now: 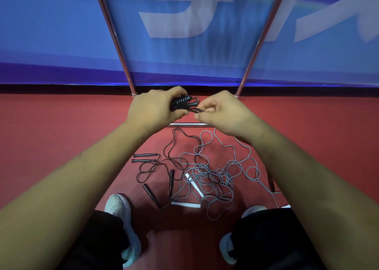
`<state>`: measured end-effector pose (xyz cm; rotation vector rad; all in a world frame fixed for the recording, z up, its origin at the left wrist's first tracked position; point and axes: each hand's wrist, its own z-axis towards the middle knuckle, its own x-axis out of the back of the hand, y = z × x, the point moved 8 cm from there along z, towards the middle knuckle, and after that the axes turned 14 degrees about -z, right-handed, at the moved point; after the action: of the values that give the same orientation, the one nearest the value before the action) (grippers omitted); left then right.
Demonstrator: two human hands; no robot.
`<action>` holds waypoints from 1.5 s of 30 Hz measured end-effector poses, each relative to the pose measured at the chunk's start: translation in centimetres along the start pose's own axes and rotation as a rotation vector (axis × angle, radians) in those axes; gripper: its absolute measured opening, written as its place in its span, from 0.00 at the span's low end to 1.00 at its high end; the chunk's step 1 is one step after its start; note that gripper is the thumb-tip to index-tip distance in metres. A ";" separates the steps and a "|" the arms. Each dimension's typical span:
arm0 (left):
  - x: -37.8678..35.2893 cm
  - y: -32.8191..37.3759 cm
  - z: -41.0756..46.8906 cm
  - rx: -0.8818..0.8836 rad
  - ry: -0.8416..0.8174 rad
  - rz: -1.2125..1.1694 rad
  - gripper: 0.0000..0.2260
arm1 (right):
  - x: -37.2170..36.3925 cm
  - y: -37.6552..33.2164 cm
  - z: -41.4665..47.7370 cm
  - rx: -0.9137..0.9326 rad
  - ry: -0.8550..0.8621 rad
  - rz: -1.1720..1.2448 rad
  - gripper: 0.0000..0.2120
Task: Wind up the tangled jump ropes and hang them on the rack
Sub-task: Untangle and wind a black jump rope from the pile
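Left hand point(152, 105) is gripping the wound black rope point(181, 102), right hand point(217, 111) is pinching its tail; a slip there probably unravels everything.

We are looking down on a red floor point(61, 138) and a blue banner point(51, 34).
The floor is meeting a dark strip point(61, 88) under the banner, whose large white lettering point(174, 19) is showing blurred; near the bottom edge, a pale left shoe point(121, 212) and a pale right shoe point(226, 247) are poking out from black trousers point(98, 241).
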<state>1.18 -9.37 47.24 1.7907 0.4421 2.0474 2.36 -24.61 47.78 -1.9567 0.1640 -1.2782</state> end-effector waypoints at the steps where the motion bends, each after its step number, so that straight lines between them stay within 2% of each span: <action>1: -0.2 0.4 -0.1 -0.029 -0.036 0.015 0.21 | 0.3 0.1 0.0 -0.004 0.024 0.003 0.05; 6: -1.7 2.2 -1.1 -0.030 -0.229 0.014 0.28 | 1.5 -0.1 0.0 0.044 0.124 -0.097 0.05; 11: -1.7 2.1 -1.0 -0.097 -0.236 -0.143 0.18 | 2.6 -0.1 0.0 0.067 0.191 -0.091 0.03; 14: -2.4 2.5 -1.5 -0.103 -0.329 -0.388 0.12 | 3.2 1.0 0.6 0.043 0.219 0.002 0.05; 16: -2.7 3.0 -1.9 -0.079 -0.382 -0.644 0.09 | 3.6 1.9 0.7 0.022 0.234 0.094 0.07; 18: -2.6 3.6 -2.0 -0.042 -0.394 -0.907 0.03 | 3.8 2.3 0.8 0.013 0.235 0.149 0.06; 21: -2.2 3.3 -1.3 0.065 -0.299 -1.141 0.09 | 3.2 2.7 1.2 -0.005 0.176 0.183 0.05; 25: -2.8 2.0 -0.9 0.254 -0.226 -1.326 0.18 | 2.6 2.8 1.4 -0.012 0.102 0.132 0.08; 30: -3.4 1.0 -0.8 0.371 -0.195 -1.402 0.16 | 2.5 2.4 1.1 0.003 0.079 0.037 0.08; 34: -3.4 1.3 -0.7 0.359 -0.240 -1.477 0.15 | 2.1 1.7 0.8 0.023 0.043 -0.009 0.09; 37: -2.5 0.4 -0.4 0.349 -0.178 -1.460 0.12 | 2.2 1.9 0.5 0.011 0.013 -0.026 0.06; 41: -1.5 -0.7 -0.1 0.352 -0.082 -1.288 0.10 | 2.0 1.8 -0.2 0.005 -0.061 -0.013 0.05; 45: -1.1 -0.7 0.2 0.264 -0.007 -1.035 0.08 | 1.3 1.1 -0.4 0.048 -0.116 -0.106 0.05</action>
<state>1.58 -9.33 46.00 1.2336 1.3418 1.2663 2.98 -26.21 48.08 -2.0147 -0.0281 -1.2196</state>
